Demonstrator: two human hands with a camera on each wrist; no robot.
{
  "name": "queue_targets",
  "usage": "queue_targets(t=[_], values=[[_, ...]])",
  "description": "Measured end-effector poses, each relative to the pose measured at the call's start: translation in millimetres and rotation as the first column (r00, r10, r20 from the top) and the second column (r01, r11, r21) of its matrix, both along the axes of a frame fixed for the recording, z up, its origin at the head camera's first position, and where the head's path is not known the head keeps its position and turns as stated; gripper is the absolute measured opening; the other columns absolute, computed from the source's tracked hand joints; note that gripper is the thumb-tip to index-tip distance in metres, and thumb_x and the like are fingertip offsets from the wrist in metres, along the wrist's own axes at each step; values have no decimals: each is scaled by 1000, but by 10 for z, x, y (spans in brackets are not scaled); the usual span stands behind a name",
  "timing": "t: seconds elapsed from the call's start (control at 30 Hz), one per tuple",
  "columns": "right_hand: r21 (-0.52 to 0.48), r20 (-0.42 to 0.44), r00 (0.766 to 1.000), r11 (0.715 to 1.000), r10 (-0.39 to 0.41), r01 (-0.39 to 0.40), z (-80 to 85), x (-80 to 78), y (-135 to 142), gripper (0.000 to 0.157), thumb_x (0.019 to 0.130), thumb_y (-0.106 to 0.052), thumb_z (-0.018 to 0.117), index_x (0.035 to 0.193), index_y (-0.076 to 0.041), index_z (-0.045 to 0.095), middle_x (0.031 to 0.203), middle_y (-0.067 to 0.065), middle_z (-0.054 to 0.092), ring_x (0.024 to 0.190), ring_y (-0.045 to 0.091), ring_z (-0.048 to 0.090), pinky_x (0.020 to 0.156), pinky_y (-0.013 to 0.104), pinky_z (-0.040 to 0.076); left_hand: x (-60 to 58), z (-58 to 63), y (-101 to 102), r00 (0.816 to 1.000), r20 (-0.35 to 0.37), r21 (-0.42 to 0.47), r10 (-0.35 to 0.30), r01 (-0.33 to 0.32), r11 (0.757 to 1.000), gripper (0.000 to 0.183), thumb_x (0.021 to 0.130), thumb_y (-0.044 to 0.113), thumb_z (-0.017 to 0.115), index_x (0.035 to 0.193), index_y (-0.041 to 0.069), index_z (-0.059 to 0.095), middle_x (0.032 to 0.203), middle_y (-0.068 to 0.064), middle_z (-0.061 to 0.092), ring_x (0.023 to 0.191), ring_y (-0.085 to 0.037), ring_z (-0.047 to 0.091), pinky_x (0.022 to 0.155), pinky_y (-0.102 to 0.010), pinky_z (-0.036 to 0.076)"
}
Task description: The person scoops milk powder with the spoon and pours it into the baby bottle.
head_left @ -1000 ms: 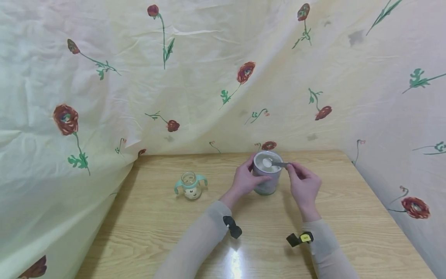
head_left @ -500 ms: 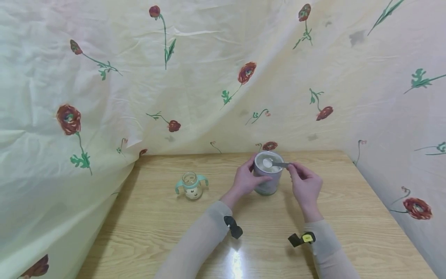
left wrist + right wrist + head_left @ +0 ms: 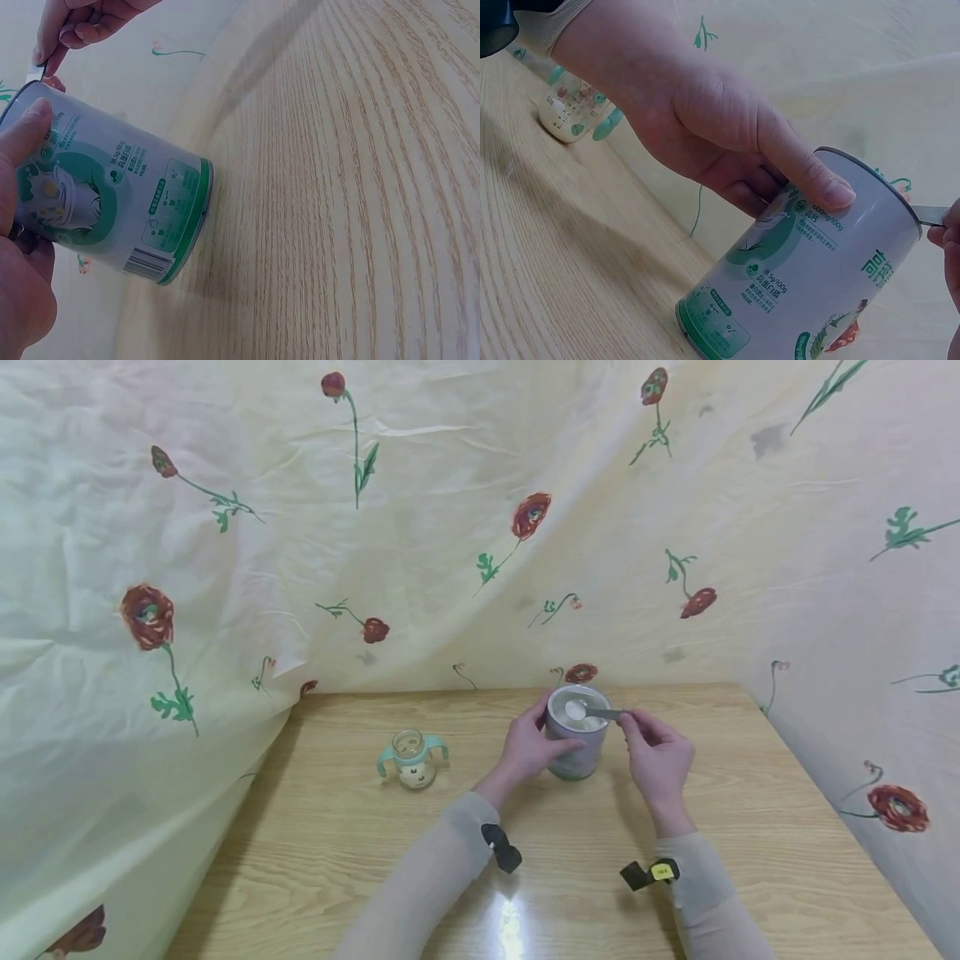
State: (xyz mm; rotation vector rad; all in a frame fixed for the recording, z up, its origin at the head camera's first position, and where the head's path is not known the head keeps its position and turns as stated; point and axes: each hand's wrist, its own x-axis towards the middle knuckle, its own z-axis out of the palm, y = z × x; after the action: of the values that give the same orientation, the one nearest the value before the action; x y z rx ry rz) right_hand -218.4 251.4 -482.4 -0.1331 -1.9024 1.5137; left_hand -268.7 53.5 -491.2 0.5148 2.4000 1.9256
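Note:
A white and green printed powder can [image 3: 588,750] stands without a lid on the table. My left hand [image 3: 527,745] grips its near left side, thumb across the front just below the rim. With thumb and fingers my right hand [image 3: 660,764] pinches the grey handle of a scoop [image 3: 602,714] at the can's right edge. The scoop's round bowl, whitish inside, shows within the can's mouth. In the right wrist view the left thumb presses the can wall [image 3: 802,270], and the scoop handle [image 3: 928,215] crosses the rim. The bowl is hidden there.
A clear baby bottle [image 3: 415,773] with two mint-green handles stands to the left, its top uncapped and white contents inside. The wooden table [image 3: 360,877] ends at the back against a flower-patterned cloth [image 3: 435,552]. That cloth also hangs along both sides.

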Motion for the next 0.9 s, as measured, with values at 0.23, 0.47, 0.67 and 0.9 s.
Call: queue_targets(t=[0.23, 0.47, 0.67, 0.9], values=[[-15, 17, 1000, 1000, 6, -5, 15, 15, -1, 17, 98, -10, 80, 109, 3, 82, 84, -24, 73, 69, 0, 67, 59, 12, 55, -1, -8, -3, 1000, 1, -4, -4, 4, 1000, 105, 79, 20, 98, 166, 14, 40, 166, -3, 46, 150, -22, 46, 119, -29, 42], [-46, 64, 998, 999, -8, 11, 9, 24, -4, 20, 99, -10, 80, 113, 4, 80, 84, -22, 74, 71, 2, 67, 58, 11, 53, 18, -14, 1, 1000, -5, -4, -14, 14, 1000, 105, 80, 20, 97, 167, 13, 38, 166, -3, 45, 150, -22, 45, 120, -30, 40], [-91, 112, 994, 996, -1, 11, 41, 30, -14, 24, 99, -11, 79, 116, 6, 79, 85, -20, 76, 71, 1, 66, 59, 11, 53, 36, -3, -3, 1000, -7, 8, -17, 17, 1000, 104, 81, 21, 96, 167, 15, 38, 166, 0, 46, 151, -23, 44, 121, -31, 40], [-262, 115, 991, 964, 70, -38, 110, 60, -22, 28, 98, -17, 81, 116, 5, 79, 87, -11, 80, 70, 8, 65, 60, 14, 54, 39, 10, -17, 1000, -11, 21, -24, 24, 999, 102, 82, 19, 96, 167, 16, 38, 167, 1, 44, 152, -22, 43, 122, -33, 38]])
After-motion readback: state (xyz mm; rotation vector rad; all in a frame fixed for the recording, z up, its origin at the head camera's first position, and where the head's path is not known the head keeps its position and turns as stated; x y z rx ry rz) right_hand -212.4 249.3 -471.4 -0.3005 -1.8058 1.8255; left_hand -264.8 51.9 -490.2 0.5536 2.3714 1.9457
